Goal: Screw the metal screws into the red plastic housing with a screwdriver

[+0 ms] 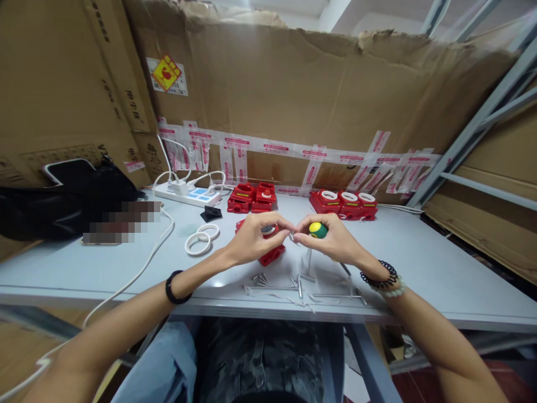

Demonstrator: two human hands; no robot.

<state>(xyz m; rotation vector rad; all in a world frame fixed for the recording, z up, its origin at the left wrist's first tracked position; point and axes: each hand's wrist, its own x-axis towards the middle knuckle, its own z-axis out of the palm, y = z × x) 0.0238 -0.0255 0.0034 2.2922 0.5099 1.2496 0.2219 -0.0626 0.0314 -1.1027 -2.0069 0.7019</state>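
My left hand (258, 238) and my right hand (335, 240) meet fingertip to fingertip above the table. Between the pinched fingers of both is a small silvery metal piece (292, 237), too small to name exactly. A screwdriver (318, 230) with a green and yellow handle is also tucked in my right hand, its shaft pointing down toward the table. Partly hidden behind my left hand lies a red plastic housing (272, 256). Below the hands, several screws (260, 279) and metal rods (300, 288) lie among thin clear plastic wrapping (274, 292).
Red housings (251, 197) stand at the back, and others with white rings (344, 206) farther right. Two loose white rings (198, 244) lie left, near a black piece (211, 214). A power strip (188, 194) trails a white cable (146, 260). Cardboard (272, 84) walls the back.
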